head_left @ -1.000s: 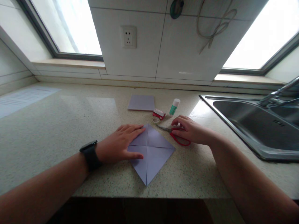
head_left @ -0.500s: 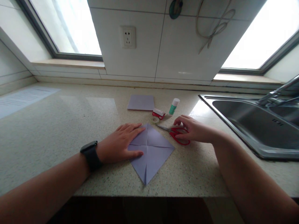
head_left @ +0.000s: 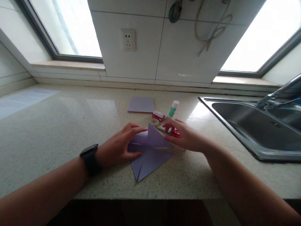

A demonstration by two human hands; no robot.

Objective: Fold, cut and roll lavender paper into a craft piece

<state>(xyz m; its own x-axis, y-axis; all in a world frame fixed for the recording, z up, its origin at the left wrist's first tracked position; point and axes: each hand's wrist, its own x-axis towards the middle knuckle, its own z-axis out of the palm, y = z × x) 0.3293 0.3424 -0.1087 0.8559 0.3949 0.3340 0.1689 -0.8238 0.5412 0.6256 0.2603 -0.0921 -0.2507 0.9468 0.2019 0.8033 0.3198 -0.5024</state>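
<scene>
A creased light purple square of paper lies near the front edge of the speckled counter, its far part raised off the surface. My left hand, with a black watch on the wrist, grips the paper's left side. My right hand holds the paper's right corner and lifts it. Red-handled scissors lie on the counter, mostly hidden under my right hand.
Behind the paper are a small tape roll, a red and white box, a green glue stick and a purple paper stack. A steel sink with a faucet fills the right. A printed sheet lies far left.
My right hand left the scissors and moved left onto the paper's right corner. The flat paper is now partly lifted and folding, and my left fingers have curled around its left side.
</scene>
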